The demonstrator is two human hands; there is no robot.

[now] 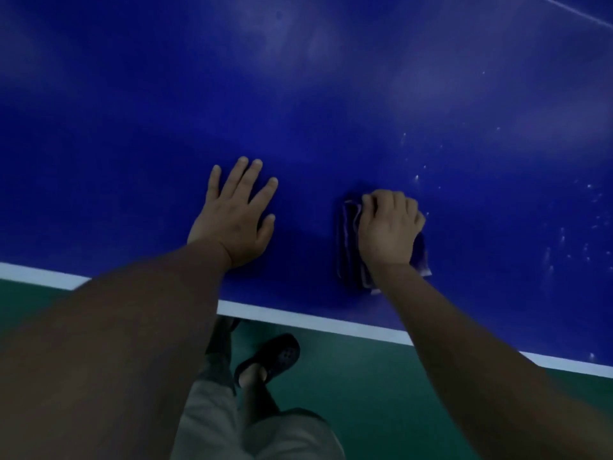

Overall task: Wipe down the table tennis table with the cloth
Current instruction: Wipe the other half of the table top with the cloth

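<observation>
Two hands on counter (298,94): right hand (389,227) gripping cloth (348,247), specks (560,234) right of cloth, left hand (235,220) flat, splayed, left of cloth.

The right hand (389,227) hides most of the cloth (348,247), seemingly folded.

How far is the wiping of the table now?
Done: the table around the flat left hand looks clean. In hand: the right hand grips the cloth on the surface near the edge. Left: white specks right of the cloth and hazy smears farther away.
</observation>
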